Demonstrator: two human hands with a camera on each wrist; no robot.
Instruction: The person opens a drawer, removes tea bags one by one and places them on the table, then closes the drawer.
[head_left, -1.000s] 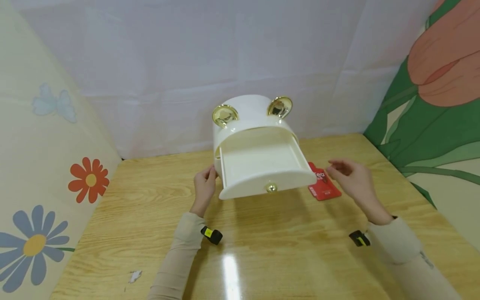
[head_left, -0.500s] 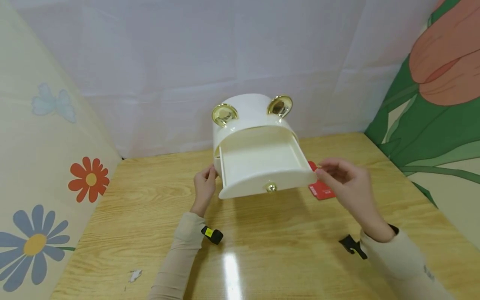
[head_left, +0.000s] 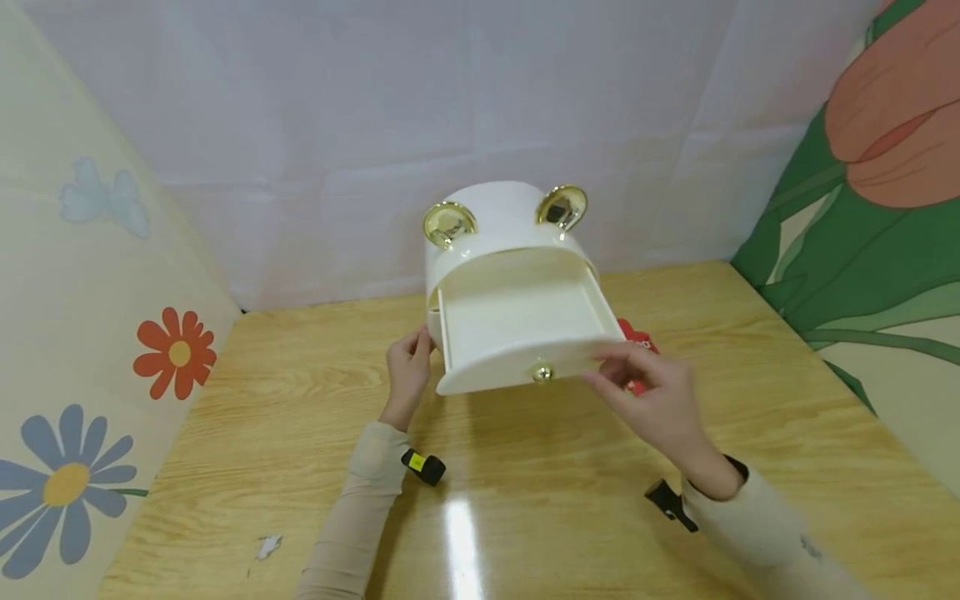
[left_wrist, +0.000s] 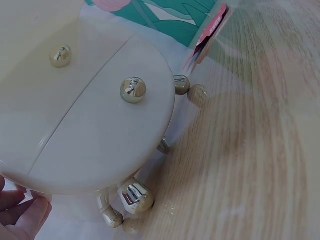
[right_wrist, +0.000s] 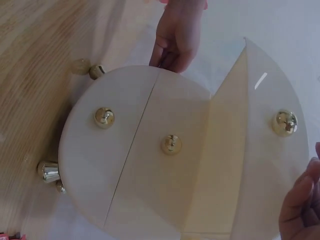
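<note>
A white rounded drawer box point(head_left: 506, 218) with gold ears stands on the table, its top drawer point(head_left: 525, 317) pulled out. No contents show inside that drawer. Two lower drawers, each with a gold knob point(right_wrist: 104, 118), sit flush in the right wrist view. My left hand point(head_left: 408, 371) holds the box at its left side with bent fingers, some hidden behind it. My right hand point(head_left: 656, 400) is at the right part of the drawer's front panel, fingers loosely bent near the gold knob point(head_left: 543, 372); whether the fingertips touch the panel is unclear.
A red packet point(head_left: 637, 335) lies on the wooden table point(head_left: 315, 375) behind my right hand, partly covered. White cloth point(head_left: 315, 150) hangs behind the box. Painted flower panels stand at left and right. A small pale scrap point(head_left: 269, 547) marks the table's front left.
My right hand has moved left, from beside the red packet to the drawer's front panel, and now covers much of the packet. My left hand and the box stay in place.
</note>
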